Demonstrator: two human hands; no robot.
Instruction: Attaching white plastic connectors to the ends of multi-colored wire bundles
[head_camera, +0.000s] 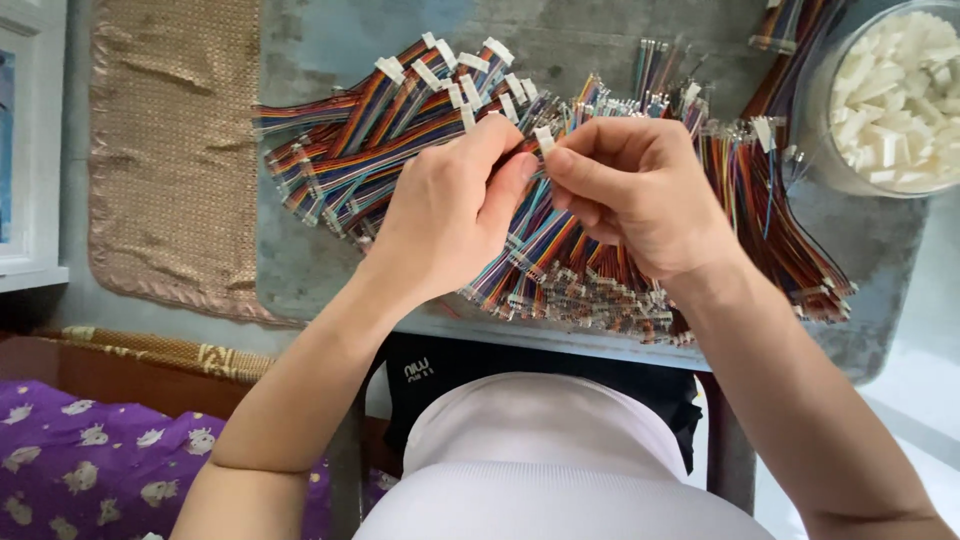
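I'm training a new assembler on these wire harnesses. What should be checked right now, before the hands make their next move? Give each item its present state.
1. White connector housing pinched between both hands: ok, left hand and right hand meet at it.
2. Wire ends seated in that housing: cannot tell, fingertips cover the joint.
3. Loose ribbon cables within reach: ok, a pile lies under and right of the hands.
4. Cables with housings fitted kept apart: ok, fanned out upper left.
5. Container of spare white housings at hand: ok, upper right, well filled.
6. Pile secure on the table edge: not ok, cable ends reach the near edge.
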